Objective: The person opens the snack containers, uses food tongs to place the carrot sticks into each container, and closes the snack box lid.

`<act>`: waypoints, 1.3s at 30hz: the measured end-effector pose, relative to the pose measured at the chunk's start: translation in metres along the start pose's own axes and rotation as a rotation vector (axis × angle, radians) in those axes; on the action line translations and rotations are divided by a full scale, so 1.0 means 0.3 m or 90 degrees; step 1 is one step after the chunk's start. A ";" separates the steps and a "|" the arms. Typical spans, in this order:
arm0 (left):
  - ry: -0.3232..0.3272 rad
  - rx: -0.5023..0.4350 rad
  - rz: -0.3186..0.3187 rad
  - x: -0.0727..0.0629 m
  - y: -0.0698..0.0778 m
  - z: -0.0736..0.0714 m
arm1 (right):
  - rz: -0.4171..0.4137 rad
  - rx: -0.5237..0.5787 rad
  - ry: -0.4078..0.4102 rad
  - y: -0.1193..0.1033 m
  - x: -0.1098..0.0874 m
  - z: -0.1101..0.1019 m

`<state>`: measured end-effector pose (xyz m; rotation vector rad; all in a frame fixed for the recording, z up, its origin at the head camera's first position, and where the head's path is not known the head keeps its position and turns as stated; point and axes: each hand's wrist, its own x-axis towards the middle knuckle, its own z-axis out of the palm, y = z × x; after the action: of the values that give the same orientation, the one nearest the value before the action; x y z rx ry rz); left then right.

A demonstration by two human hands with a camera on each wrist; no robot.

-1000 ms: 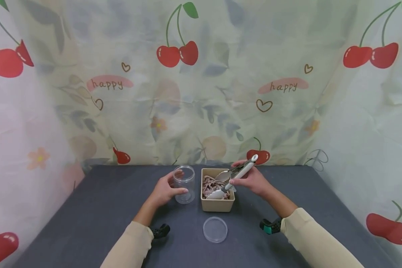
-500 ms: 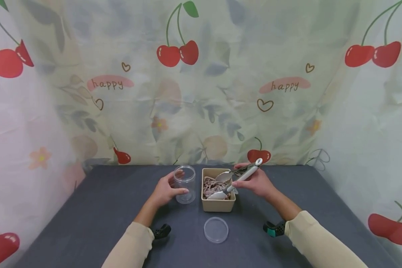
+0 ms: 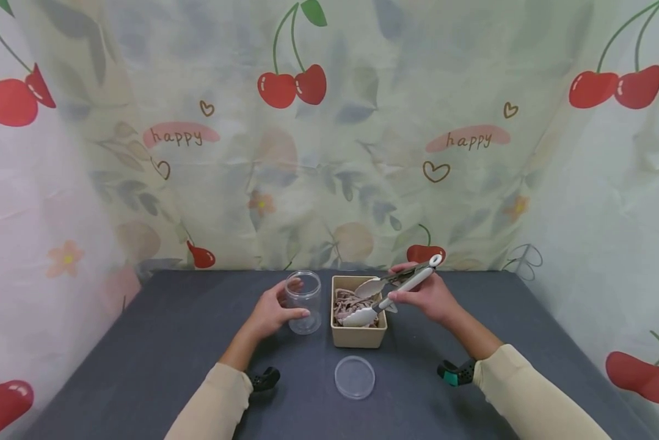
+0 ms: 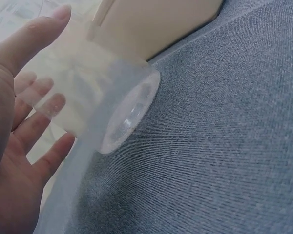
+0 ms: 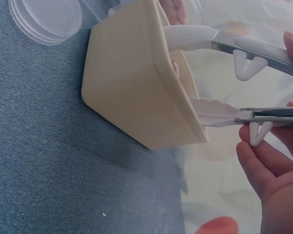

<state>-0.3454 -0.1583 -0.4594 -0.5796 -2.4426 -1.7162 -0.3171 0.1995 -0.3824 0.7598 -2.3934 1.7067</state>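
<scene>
Our right hand [image 3: 432, 299] grips the spread tongs [image 3: 410, 283], their long axis slanting down leftward and nearer us, tips inside the box [image 3: 358, 338]; our left hand [image 3: 269, 313] holds the upright jar [image 3: 305, 305]

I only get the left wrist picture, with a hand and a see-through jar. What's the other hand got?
Observer: The right hand holds tongs, their two tips apart.
Operator: Ooh! What's inside that tan box by the jar?
Observer: A tangle of greyish-brown strands; I can't tell what they are.
Operator: Is there a lid anywhere?
Observer: Yes, a clear round lid lies on the dark table, on the person's side of the box.
</scene>
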 end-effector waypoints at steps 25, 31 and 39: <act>0.068 0.043 -0.027 -0.001 0.029 0.038 | -0.075 0.043 -0.073 0.037 0.044 0.035; 0.062 0.026 -0.025 -0.001 0.036 0.041 | -0.059 0.070 -0.057 0.046 0.050 0.049; 0.053 0.033 -0.030 0.000 0.033 0.038 | -0.047 0.086 -0.032 0.050 0.058 0.053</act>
<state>-0.3404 -0.1450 -0.4547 -0.4405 -2.4538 -1.6532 -0.3359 0.1830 -0.3948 0.9073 -2.2682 1.8563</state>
